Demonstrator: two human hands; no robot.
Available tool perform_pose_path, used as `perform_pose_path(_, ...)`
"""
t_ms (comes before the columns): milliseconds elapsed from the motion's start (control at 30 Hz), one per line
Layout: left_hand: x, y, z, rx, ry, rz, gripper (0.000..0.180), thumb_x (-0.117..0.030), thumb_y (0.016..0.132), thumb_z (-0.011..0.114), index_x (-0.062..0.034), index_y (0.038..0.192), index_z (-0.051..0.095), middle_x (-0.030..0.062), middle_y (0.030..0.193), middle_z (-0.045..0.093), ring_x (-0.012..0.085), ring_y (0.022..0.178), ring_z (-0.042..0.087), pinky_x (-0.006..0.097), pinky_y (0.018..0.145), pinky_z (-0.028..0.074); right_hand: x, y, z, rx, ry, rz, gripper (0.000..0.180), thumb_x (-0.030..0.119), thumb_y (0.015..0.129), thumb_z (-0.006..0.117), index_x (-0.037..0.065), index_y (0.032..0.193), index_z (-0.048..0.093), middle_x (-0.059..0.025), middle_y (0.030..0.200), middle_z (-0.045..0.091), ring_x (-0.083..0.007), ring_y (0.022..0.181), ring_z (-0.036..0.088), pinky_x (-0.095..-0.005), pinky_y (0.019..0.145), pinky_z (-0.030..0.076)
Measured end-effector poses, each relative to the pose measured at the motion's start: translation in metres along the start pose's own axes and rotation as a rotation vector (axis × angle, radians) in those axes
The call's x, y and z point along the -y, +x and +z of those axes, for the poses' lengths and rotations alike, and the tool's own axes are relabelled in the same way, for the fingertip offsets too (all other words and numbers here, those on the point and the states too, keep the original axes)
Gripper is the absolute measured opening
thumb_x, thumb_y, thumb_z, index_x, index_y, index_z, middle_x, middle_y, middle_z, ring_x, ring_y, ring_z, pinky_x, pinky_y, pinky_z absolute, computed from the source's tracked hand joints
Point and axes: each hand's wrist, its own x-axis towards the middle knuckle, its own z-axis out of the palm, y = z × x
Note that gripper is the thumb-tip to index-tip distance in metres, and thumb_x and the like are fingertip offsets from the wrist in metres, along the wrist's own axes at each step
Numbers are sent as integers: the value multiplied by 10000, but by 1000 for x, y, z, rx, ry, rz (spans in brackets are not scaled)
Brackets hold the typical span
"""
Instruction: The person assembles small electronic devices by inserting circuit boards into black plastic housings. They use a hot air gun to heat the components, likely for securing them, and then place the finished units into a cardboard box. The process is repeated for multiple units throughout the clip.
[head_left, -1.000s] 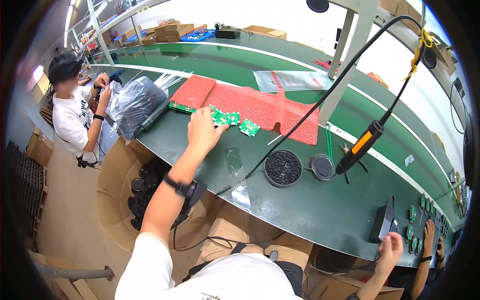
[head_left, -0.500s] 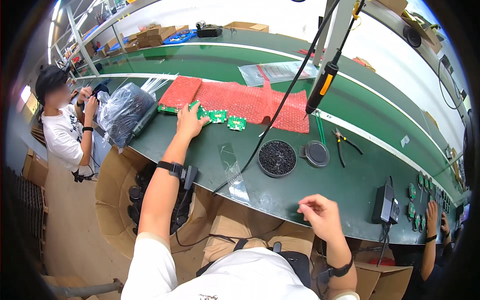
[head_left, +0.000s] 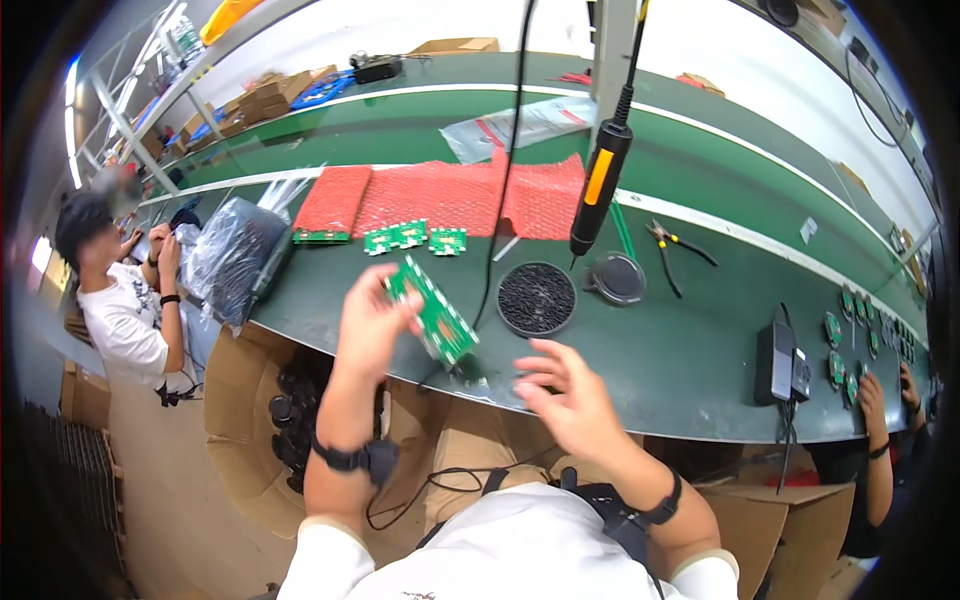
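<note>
A green circuit board is gripped at its upper left end by my left hand, held tilted above the front part of the green table. To its right, my right hand hangs over the table edge, fingers apart and holding nothing. Beyond the hands, small green boards lie in a row before the red bubble wrap. A round dish of black screws or similar small parts stands right of the held board. Above that dish hangs a black and orange electric screwdriver.
Beside the dish sit a round lidded container and pliers. A black power box stands at the right, near a co-worker's hands and several boards. A bagged bundle lies left, by another person. A cardboard box stands below.
My left hand has lifted a board from the row by the bubble wrap and brought it nearer. My right hand has moved left toward it and opened. The view has shifted.
</note>
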Motion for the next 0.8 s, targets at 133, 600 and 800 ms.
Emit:
perform_pose_path(133,20,-77,70,27,-59,-34,305,4,965,664,-27,1201,473,52,1003,608,103,808,626,236,603,554,10,-2,11,148,198,260,346,135,1016,660,-28,1281,510,-188,1079,729,-226,901,757,-323,721,631)
perform_pose_path(600,58,-78,134,-35,196,237,254,-30,952,687,-7,1153,532,105,977,685,210,807,724,340,671,553,-4,-23,-33,-1,188,302,147,112,1053,589,-20,1116,583,-152,978,745,-204,810,761,-282,661,623)
perform_pose_path(800,59,13,1,-185,505,166,368,-43,907,736,-18,1241,584,85,1031,681,222,877,698,344,741,550,10,-15,-122,-345,-84,130,197,235,1026,651,41,1008,675,-32,846,704,-93,655,646,-228,513,488)
